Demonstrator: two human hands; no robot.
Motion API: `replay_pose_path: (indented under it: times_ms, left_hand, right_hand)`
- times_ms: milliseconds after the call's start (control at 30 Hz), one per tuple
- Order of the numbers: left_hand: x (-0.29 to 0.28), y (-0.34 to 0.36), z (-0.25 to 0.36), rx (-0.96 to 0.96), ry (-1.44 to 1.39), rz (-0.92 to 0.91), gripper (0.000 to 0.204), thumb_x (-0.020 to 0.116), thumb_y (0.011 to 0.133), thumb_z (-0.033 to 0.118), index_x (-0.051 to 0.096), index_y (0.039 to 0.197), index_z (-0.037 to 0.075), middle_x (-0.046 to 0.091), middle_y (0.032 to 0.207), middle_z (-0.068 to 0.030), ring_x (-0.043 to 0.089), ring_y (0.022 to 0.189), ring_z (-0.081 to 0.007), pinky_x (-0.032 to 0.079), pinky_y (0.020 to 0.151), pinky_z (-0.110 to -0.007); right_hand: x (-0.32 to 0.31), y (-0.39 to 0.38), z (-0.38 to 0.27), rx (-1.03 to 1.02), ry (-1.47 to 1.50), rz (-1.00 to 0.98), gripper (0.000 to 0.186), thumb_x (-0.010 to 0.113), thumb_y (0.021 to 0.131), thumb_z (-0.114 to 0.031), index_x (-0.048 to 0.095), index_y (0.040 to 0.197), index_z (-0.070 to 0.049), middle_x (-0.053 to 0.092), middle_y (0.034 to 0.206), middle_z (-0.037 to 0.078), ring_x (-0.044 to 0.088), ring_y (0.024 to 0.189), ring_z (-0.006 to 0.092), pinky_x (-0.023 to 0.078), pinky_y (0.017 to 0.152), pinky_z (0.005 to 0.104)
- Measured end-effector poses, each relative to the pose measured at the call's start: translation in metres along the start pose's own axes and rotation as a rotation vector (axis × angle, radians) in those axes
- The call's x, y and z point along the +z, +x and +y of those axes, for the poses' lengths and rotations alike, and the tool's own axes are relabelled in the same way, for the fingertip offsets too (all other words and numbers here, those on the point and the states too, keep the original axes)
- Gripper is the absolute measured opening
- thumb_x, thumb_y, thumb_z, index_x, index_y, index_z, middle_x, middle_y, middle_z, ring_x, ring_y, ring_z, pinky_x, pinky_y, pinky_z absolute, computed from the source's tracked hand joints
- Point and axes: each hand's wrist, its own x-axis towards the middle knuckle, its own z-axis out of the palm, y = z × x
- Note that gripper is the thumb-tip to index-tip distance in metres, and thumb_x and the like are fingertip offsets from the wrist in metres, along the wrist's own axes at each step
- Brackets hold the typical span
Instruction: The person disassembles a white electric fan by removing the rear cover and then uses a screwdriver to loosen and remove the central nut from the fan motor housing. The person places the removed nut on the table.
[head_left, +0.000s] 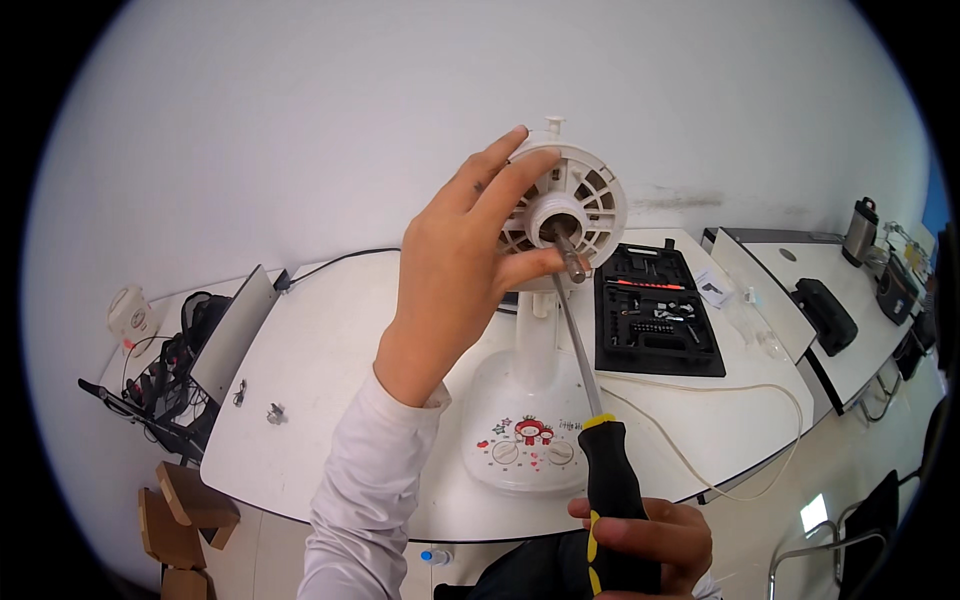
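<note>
My left hand grips the round white slotted motor housing of a fan, thumb near the metal shaft that sticks out of its central hole. My right hand holds a screwdriver with a black and yellow handle. Its long blade runs up toward the lower part of the housing; the tip is hidden near my left thumb. The fan's white column and base, with a red cartoon decoration and two knobs, stand upright on the white table.
An open black tool case lies right of the fan, beside a cream cable. Side desks hold a steel flask, bags and a white appliance. A wall is behind. Cardboard boxes and a chair are below.
</note>
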Motion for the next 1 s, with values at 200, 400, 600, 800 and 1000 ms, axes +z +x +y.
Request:
replay_pose_path:
  times_ms: [200, 400, 600, 800, 1000]
  left_hand:
    - [0.002, -0.002, 0.002, -0.03, -0.021, 0.028, 0.072, 0.081, 0.053, 0.03, 0.06, 0.118, 0.01, 0.058, 0.122, -0.0139, 0.061, 0.104, -0.0288, 0.053, 0.087, -0.037]
    - [0.012, -0.005, 0.005, -0.048, -0.007, 0.13, 0.068, 0.082, 0.053, 0.024, 0.063, 0.117, 0.01, 0.059, 0.12, -0.0133, 0.061, 0.103, -0.0266, 0.052, 0.084, -0.035]
    - [0.014, -0.01, 0.004, -0.032, 0.029, 0.193, 0.068, 0.081, 0.054, 0.014, 0.062, 0.118, 0.011, 0.056, 0.122, -0.0127, 0.063, 0.095, -0.0244, 0.056, 0.075, -0.033]
    - [0.02, -0.007, 0.003, -0.006, -0.015, 0.197, 0.068, 0.08, 0.055, 0.011, 0.06, 0.12, 0.012, 0.055, 0.123, -0.0132, 0.064, 0.092, -0.0247, 0.058, 0.072, -0.033]
    - [0.023, -0.005, 0.007, -0.014, -0.025, 0.182, 0.067, 0.08, 0.056, 0.013, 0.06, 0.12, 0.012, 0.054, 0.124, -0.0137, 0.064, 0.094, -0.0251, 0.058, 0.073, -0.033]
  right_hand:
    - [0.002, 0.001, 0.002, -0.035, -0.056, 0.044, 0.038, 0.069, 0.074, -0.007, 0.055, 0.107, -0.018, 0.054, 0.116, 0.027, 0.065, 0.078, 0.0355, 0.055, 0.061, 0.0363]
    - [0.0, 0.002, 0.003, -0.094, -0.196, 0.026, 0.039, 0.068, 0.077, -0.007, 0.052, 0.11, -0.019, 0.055, 0.114, 0.025, 0.065, 0.074, 0.0316, 0.056, 0.061, 0.0347]
    - [-0.003, 0.004, -0.002, -0.053, -0.206, -0.001, 0.041, 0.067, 0.077, -0.007, 0.05, 0.111, -0.021, 0.055, 0.114, 0.023, 0.065, 0.072, 0.0294, 0.055, 0.061, 0.0335]
    - [0.006, -0.011, 0.016, -0.173, -0.201, 0.138, 0.042, 0.068, 0.076, -0.005, 0.051, 0.111, -0.021, 0.055, 0.114, 0.022, 0.064, 0.071, 0.0284, 0.055, 0.061, 0.0328]
    - [0.007, -0.008, 0.013, -0.172, -0.308, 0.176, 0.038, 0.07, 0.075, -0.006, 0.054, 0.107, -0.02, 0.056, 0.112, 0.022, 0.064, 0.067, 0.0269, 0.055, 0.058, 0.0307]
